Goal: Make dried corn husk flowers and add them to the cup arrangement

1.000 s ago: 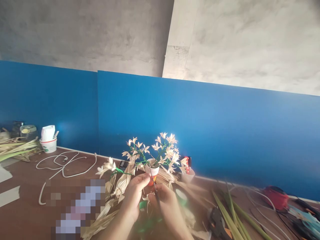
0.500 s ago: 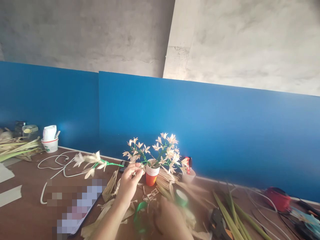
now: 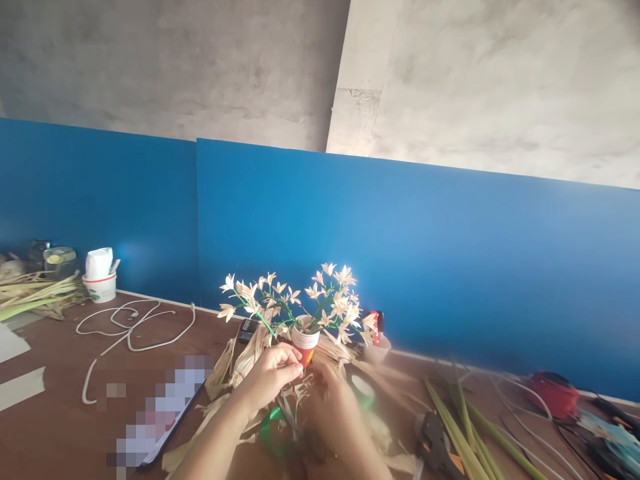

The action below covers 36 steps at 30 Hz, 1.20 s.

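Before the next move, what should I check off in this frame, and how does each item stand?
1. Cup upright: ok, it stands with flowers in it.
2. Left hand gripping the leftmost green stem: cannot tell, the stem runs down toward it, but its lower end is hidden.
3. Right hand holding something: cannot tell, it is blurred.
4. Surface around the hands uncluttered: not ok, dry husks lie close by.
5. White cable away from both hands: ok, it lies off to the left.
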Available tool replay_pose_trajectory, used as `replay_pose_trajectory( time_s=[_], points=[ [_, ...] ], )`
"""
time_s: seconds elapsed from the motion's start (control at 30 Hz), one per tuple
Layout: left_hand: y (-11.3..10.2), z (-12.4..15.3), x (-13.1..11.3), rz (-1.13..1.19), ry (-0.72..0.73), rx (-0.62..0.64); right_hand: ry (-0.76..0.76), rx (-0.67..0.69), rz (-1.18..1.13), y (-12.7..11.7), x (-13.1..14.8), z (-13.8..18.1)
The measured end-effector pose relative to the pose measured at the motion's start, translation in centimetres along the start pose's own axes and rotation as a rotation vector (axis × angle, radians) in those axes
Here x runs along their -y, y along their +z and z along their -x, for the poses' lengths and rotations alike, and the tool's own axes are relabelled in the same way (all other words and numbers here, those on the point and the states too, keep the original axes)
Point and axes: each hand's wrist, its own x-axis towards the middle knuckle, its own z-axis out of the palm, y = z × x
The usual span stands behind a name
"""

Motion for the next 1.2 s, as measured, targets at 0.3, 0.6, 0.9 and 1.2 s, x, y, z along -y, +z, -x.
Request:
replay_pose_trajectory(
  time_s=[0.3,0.6,0.9,1.2],
  points=[
    [0.4,-0.2,0.5,-0.022,0.062,0.072,-0.431,-0.123,0.030,-1.6,0.9,-0.3],
    [0.6,0.4,-0.5,-0.125,0.141,0.046,-0.336,-0.036,-0.143,-2.7,0.9,-0.2],
    [1.2,0.9,-0.5,-0.284,0.257,-0.046,-0.056,-0.039,-0.231,-3.6,2.8,0.3],
    [1.1,1.5,-1.3,-0.275,0.265,0.054,0.284,0.271,-0.804,-4.5,2.9,0.4]
  ],
)
